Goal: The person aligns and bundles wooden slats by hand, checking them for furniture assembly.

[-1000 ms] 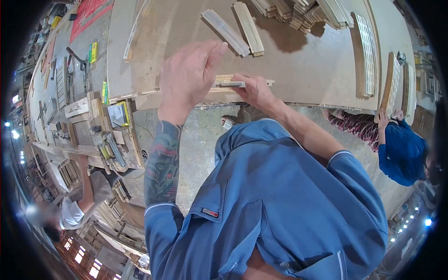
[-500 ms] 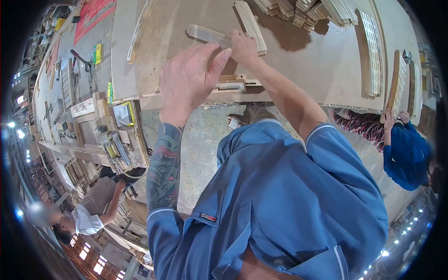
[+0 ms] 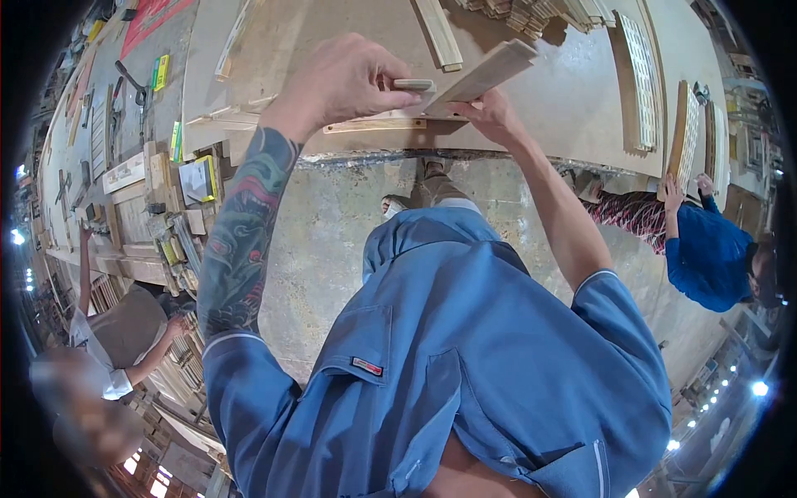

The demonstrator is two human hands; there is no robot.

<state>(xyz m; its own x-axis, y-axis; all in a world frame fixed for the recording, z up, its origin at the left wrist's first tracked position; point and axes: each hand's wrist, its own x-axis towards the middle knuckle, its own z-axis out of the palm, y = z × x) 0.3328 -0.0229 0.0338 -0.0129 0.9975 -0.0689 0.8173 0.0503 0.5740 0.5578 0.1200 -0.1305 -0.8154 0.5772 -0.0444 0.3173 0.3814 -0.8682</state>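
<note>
My left hand [image 3: 344,83] is closed, thumb and fingers pinching a narrow wooden strip [image 3: 413,85] whose end sticks out to the right. My right hand [image 3: 491,118] grips the near end of a flat wooden slat [image 3: 490,73], which slants up and to the right above the table. The slat's lower end comes close to the strip in my left hand. Below my hands, a pale wooden bar [image 3: 378,126] with small holes lies along the table's near edge. Another slat [image 3: 437,33] lies on the table beyond my hands.
Stacked wood strips [image 3: 531,17] lie at the far side, and a slotted panel [image 3: 636,83] at the right. A person in blue [image 3: 710,257] handles a board [image 3: 683,137] there. At left, another person [image 3: 124,332] is beside a tool-strewn bench [image 3: 133,195].
My right hand has moved right and raised a slat off the table. My left hand, spread before, now pinches a narrow strip. The left-hand person has shifted.
</note>
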